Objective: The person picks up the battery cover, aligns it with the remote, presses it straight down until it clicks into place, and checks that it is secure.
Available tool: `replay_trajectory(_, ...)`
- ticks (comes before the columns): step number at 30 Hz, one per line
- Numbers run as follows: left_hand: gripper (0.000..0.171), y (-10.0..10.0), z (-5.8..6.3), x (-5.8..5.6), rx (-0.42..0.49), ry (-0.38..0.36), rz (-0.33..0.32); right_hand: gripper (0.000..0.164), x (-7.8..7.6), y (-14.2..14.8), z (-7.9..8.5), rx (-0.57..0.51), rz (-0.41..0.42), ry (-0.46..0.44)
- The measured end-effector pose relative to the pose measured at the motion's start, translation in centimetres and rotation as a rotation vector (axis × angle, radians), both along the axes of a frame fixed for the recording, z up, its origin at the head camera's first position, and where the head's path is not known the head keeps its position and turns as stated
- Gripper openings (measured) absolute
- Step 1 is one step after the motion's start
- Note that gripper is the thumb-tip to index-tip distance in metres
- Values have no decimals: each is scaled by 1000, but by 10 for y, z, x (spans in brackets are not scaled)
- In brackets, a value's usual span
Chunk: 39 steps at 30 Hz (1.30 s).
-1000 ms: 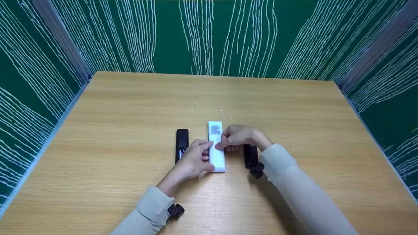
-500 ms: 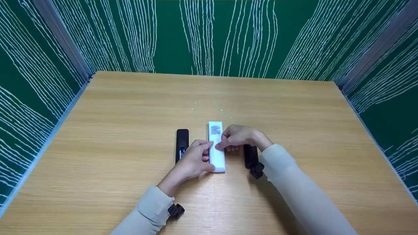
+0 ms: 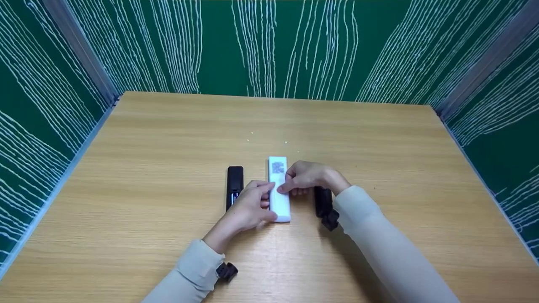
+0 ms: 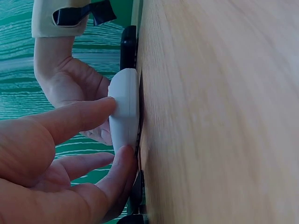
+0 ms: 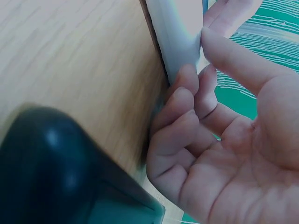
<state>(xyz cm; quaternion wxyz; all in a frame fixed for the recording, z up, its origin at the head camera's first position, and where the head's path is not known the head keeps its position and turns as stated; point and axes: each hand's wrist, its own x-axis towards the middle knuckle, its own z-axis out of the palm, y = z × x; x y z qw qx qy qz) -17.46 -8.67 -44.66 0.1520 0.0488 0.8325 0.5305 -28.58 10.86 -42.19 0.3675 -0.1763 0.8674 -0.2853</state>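
A white remote control point(image 3: 278, 206) lies in the middle of the table in the head view, a grey printed patch near its far end. My left hand point(image 3: 248, 206) grips it from the left, thumb at the near end and a fingertip on the left edge. From the right, my right hand point(image 3: 309, 173) pinches it, with the thumb on its upper face and the other fingers curled by its side. The left wrist view shows the white remote control point(image 4: 125, 100) close to the tabletop. What lies under the fingers is hidden.
A black remote control point(image 3: 235, 179) with a battery visible in its back lies left of the white one, partly behind my left hand. Another black remote-like object point(image 3: 323, 201) sits under my right wrist. Several tiny white specks dot the wooden table point(image 3: 168, 134) farther back.
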Motion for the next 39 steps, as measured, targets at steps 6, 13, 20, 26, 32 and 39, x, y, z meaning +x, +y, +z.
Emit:
replay_trajectory(6, 86, 0, 0, -1, -25, -2, -5, 33, -1, -2, 1, 29, -12, -16)
replay_trajectory(13, 85, -1, 0, 0, -38, -6, -8, 32, -2, -9, 5, 82, -39, -55)
replay_trajectory(20, 86, 0, 0, 0, -24, -5, -8, 27, -3, -11, 8, 112, -38, -68)
replay_trajectory(26, 87, 0, 1, 0, -23, -1, -3, 26, -4, -12, 8, 121, -40, -72)
replay_trajectory(32, 87, 1, 0, 0, -23, 0, -7, 27, -2, -12, 8, 133, -40, -51)
replay_trajectory(39, 84, 0, 0, 1, -36, 21, -23, 34, 4, -13, 11, 175, 4, 61)
